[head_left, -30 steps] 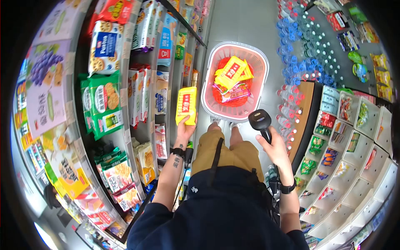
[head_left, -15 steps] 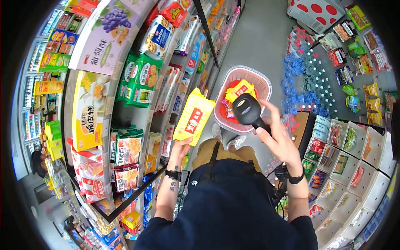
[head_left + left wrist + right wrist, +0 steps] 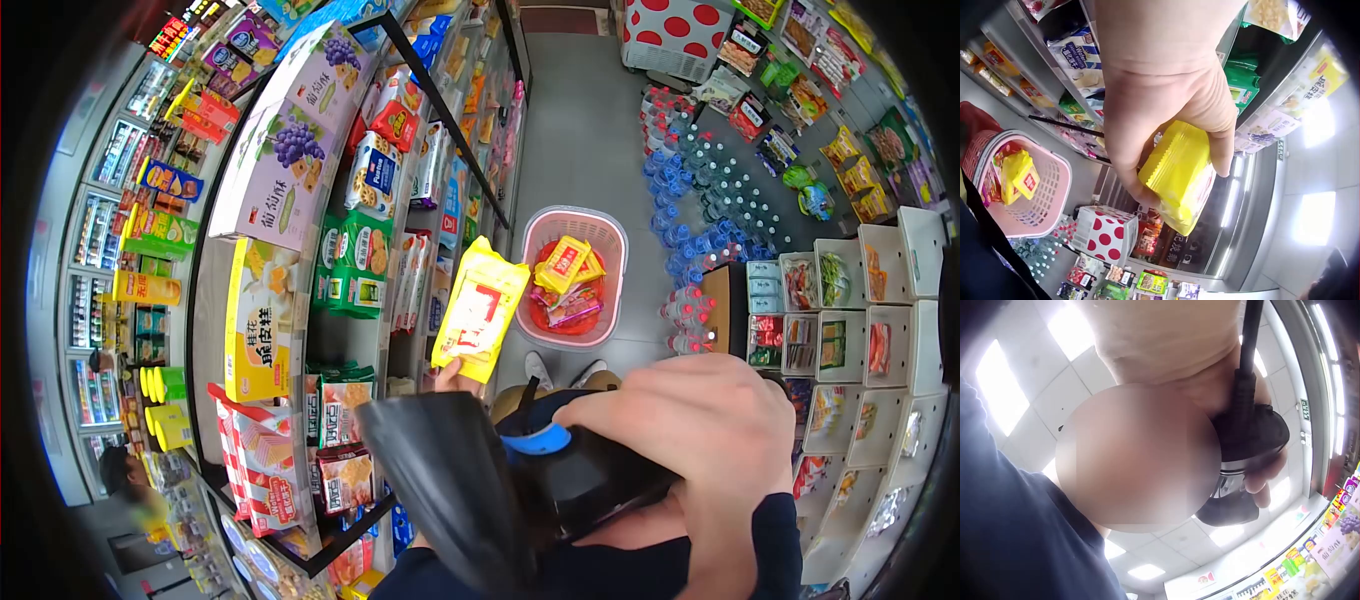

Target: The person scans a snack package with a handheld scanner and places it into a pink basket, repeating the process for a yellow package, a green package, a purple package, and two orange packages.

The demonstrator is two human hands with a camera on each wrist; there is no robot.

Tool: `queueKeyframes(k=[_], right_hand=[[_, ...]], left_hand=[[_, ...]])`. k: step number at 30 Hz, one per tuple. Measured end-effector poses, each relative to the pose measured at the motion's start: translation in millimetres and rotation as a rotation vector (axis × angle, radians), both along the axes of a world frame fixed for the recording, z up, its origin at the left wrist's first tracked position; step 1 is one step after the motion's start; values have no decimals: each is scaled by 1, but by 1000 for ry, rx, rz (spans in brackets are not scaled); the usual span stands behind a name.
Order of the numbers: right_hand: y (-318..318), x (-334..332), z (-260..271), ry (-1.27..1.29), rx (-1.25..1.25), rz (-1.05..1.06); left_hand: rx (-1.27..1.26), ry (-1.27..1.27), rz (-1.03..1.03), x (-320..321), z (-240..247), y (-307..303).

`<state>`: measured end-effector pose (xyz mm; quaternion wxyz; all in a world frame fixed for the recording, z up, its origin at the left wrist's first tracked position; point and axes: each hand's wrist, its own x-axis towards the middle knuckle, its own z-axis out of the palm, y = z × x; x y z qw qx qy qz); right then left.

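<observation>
Packet [image 3: 481, 310]: held up in the left hand [image 3: 1166, 100], seen between shelf [image 3: 350, 330] and basket [image 3: 619, 262], red-printed face toward the head camera.
Long axis: leaning from lower left to upper right in the head view.
Left fingers: thumb and fingers pinching the packet's lower end from both sides.
Right fingers: curled round the scanner [image 3: 450, 480] by the right hand's [image 3: 690, 420] grip.
Obscured: left hand mostly behind packet and scanner in the head view; a blurred disc masks the right wrist view's middle.
Changed: scanner, over the basket earlier, now looms near the head camera.
</observation>
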<state>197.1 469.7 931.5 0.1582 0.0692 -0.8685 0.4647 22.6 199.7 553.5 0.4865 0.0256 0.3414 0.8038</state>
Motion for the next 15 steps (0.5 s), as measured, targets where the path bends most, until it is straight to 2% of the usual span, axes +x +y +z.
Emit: queueKeyframes(k=[4, 9, 12, 15], right_hand=[[-23, 11, 20, -80, 101, -220], [-37, 16, 35, -117, 164, -305], [-46, 23, 21, -31, 113, -448], [-47, 19, 33, 20, 105, -489]], left_hand=[[34, -35, -14, -7, 8, 1], [92, -119, -39, -18, 22, 9], [134, -193, -60, -22, 29, 24], [171, -279, -88, -21, 37, 41]])
